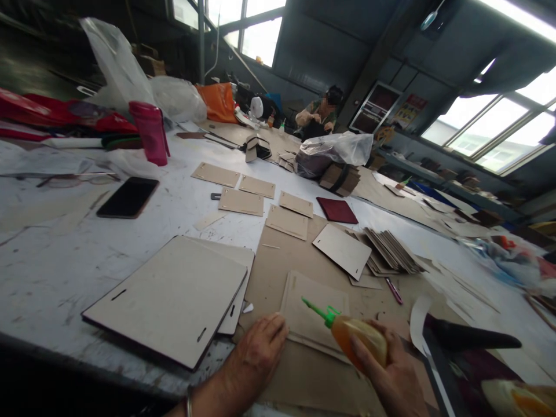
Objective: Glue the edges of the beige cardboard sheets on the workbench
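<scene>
My right hand is wrapped round an orange glue bottle with a green nozzle that points up and left. My left hand lies flat, fingers stretched out, on brown cardboard beside a small stack of thin board panels. The nozzle tip hovers just above those panels. A large slotted board lies left of my left hand, on top of another board.
Several small cardboard panels lie spread over the white table, with a fanned stack, a dark red cover, a phone, a pink bottle and plastic bags. A person sits at the far end. A black-handled tool lies right.
</scene>
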A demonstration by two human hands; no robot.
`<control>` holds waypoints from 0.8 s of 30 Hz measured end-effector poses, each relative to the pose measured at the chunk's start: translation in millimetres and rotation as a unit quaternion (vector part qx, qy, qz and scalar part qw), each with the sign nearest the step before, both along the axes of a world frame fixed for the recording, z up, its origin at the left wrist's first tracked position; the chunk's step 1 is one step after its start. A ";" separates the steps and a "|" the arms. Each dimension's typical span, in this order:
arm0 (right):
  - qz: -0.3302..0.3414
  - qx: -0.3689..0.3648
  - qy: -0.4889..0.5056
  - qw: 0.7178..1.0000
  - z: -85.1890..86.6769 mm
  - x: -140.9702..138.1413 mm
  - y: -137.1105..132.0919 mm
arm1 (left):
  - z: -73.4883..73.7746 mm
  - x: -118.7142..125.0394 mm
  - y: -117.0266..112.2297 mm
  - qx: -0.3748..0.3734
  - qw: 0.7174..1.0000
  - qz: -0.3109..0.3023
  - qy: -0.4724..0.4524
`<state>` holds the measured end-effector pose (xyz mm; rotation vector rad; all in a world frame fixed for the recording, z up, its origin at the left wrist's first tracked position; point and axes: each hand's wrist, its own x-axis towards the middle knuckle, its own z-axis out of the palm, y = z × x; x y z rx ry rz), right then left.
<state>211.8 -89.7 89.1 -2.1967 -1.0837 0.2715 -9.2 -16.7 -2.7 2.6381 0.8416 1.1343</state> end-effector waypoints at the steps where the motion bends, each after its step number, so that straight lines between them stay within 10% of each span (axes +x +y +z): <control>1: -0.021 -0.020 0.011 1.000 4.6 -0.8 -7.6 | 1.0 -0.6 -0.2 -0.001 1.000 -0.002 0.000; 12: -0.018 0.019 0.008 1.000 -19.4 -49.1 -40.4 | -2.7 -4.4 0.0 0.002 1.000 -0.015 0.006; 24: -0.038 0.012 -0.060 0.997 -15.9 -28.6 -63.8 | -1.2 -5.7 -0.9 0.011 1.000 -0.014 0.003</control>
